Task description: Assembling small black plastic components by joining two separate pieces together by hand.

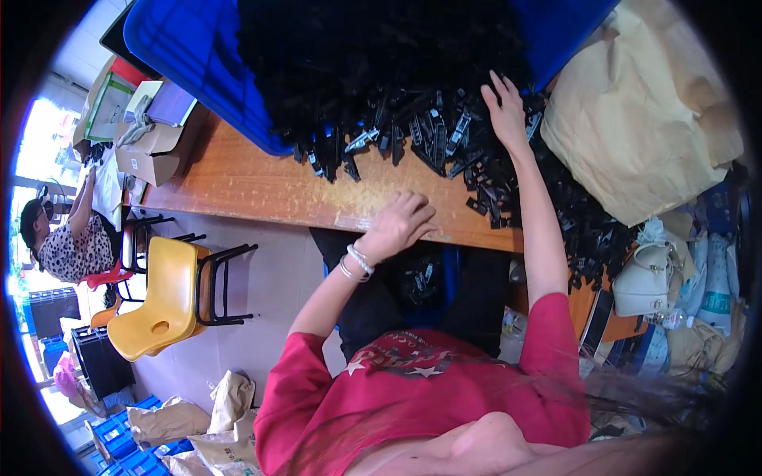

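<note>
Holding the right hand [506,115] with fingers spread over the black plastic parts [432,141], lying heaped from the blue bin [182,59] onto the table [254,170]; curling the left hand [397,226] near the front edge (not being able to tell whether it is pinching anything); possibly risking dropped parts through sweeping too widely beside that edge. Working on scuffed, worn wood beside a brown paper sack [643,111]; sharing a cluttered room with a yellow chair [171,293] and a co-worker [79,247].
</note>
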A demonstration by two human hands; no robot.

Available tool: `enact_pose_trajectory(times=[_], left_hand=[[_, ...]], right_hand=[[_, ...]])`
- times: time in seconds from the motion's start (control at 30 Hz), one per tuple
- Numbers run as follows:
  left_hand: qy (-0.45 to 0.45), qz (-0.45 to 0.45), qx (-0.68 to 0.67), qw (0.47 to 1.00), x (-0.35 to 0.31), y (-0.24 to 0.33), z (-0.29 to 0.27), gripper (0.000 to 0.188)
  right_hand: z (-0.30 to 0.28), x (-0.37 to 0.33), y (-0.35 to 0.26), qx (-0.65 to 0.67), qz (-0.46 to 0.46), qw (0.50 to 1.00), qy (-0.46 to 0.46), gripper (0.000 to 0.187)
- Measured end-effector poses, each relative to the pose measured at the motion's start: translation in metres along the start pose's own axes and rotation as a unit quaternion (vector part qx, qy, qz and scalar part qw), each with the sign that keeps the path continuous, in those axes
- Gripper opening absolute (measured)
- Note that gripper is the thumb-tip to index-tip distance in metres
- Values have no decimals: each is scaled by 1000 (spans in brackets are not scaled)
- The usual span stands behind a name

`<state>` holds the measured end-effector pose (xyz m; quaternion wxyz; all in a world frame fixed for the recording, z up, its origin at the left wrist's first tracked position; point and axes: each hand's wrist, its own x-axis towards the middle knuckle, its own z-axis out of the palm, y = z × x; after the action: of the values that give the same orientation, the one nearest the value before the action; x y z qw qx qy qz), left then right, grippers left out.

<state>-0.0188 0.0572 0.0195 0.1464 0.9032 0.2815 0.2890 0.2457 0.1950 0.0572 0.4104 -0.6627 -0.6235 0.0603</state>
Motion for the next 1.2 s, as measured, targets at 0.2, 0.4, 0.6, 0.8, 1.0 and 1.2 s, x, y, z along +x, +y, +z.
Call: enact_pose_trajectory(times=[0.2,0.4,0.6,0.8,1.0,1.2], left_hand=[[-73,13,125,989,-3,1,5,59],[-16,-81,99,992,13,6,3,65],[-2,-90,156,984,16,3,15,58],[8,-82,131,988,13,2,8,53],[94,-37,83,991,5,3,5,58],[284,-145,184,930,-50,1,-8,43]], right_hand=[[61,29,2,-82,57,994,-50,68],[74,0,-17,-55,-16,996,-75,63],[65,-17,-27,-47,-10,991,-127,58],[-26,-54,-43,75,-108,991,1,19],[-70,-198,-50,38,-36,994,-95,6],[-56,-218,-43,-38,-86,993,-70,10]])
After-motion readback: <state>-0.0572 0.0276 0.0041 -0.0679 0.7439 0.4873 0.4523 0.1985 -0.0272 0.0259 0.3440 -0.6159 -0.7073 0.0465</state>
